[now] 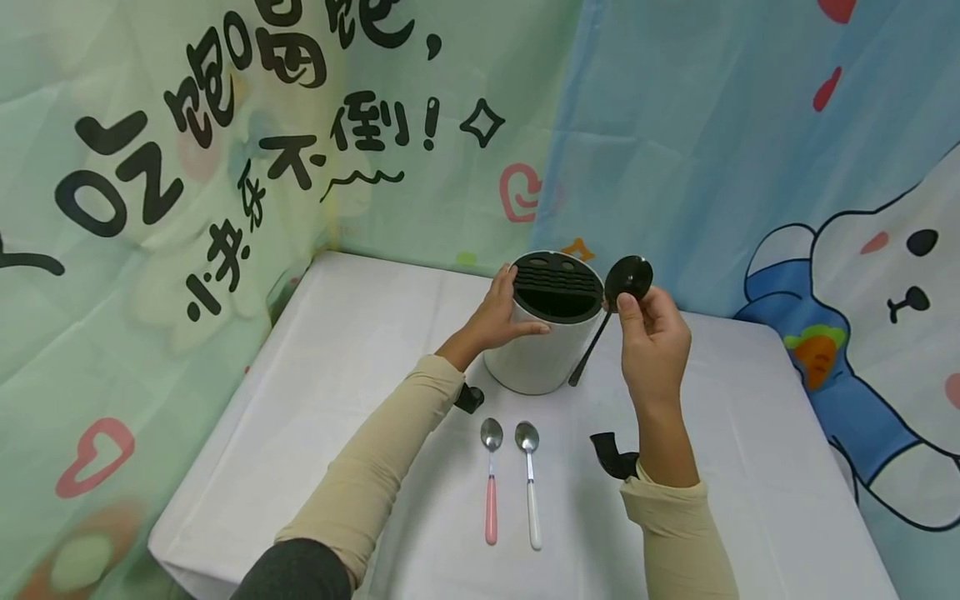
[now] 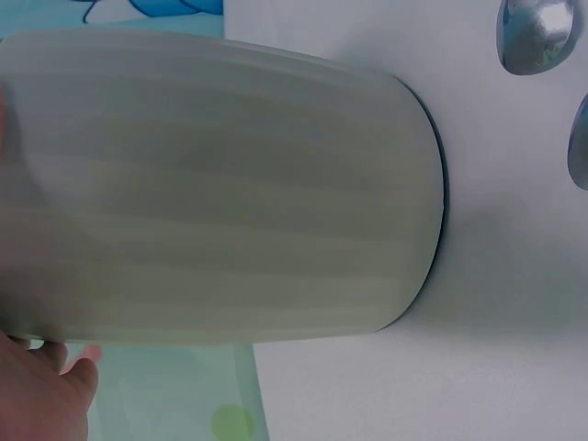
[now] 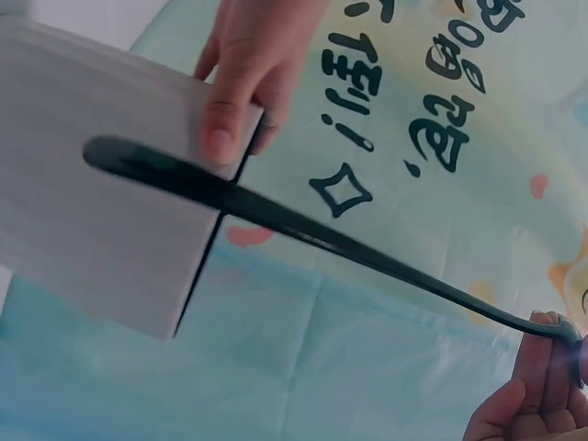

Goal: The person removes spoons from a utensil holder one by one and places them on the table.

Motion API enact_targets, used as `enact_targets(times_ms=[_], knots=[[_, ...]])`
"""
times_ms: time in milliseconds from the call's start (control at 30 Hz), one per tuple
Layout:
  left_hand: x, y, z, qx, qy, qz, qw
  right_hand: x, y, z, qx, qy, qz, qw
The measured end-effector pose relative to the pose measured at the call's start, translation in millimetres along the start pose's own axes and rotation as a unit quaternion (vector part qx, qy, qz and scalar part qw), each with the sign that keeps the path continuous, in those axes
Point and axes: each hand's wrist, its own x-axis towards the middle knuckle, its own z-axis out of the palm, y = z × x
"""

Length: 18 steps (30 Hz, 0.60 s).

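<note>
A white utensil holder (image 1: pixel 525 362) with a black slotted top stands on the table, filling much of the left wrist view (image 2: pixel 220 193). My left hand (image 1: pixel 498 312) grips its upper side, thumb across the front near the rim and fingers round the left. Just right of the holder, my right hand (image 1: pixel 656 342) pinches a black spoon (image 1: pixel 630 277) by its bowl, between thumb and fingers. The spoon's long handle (image 3: pixel 322 239) slants downward beside the holder's wall. Nearer me lie a spoon with a pink handle (image 1: pixel 491 500) and one with a white handle (image 1: pixel 533 504), bowls pointing away.
A white cloth covers the table (image 1: pixel 352 350). Behind it hangs a printed curtain (image 1: pixel 450 208), its green and blue parts meeting near the middle. Black strap pieces (image 1: pixel 615 458) show at both wrists.
</note>
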Motion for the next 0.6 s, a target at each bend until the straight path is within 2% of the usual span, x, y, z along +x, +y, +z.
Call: enact_targets(times_ms=[133, 333, 500, 600], knots=[[0.1, -0.2, -0.1, -0.002, 0.000, 0.000, 1.0000, -7.2, 6.8, -7.4, 0.000, 0.003, 0.023, 0.9997], [-0.3, 0.3, -0.1, -0.008, -0.003, -0.009, 0.9999, -19.6, 22.6, -16.2, -0.041, 0.002, 0.064, 0.9971], [-0.3, -0.3, 0.0, -0.012, -0.005, -0.009, 0.9999, -30.2, 34.5, -19.8, -0.054, 0.001, 0.097, 0.9938], [-0.5, -0.8, 0.1, -0.014, -0.004, -0.007, 0.9999, -36.3, 52.0, -22.0, -0.061, -0.003, 0.116, 0.9913]])
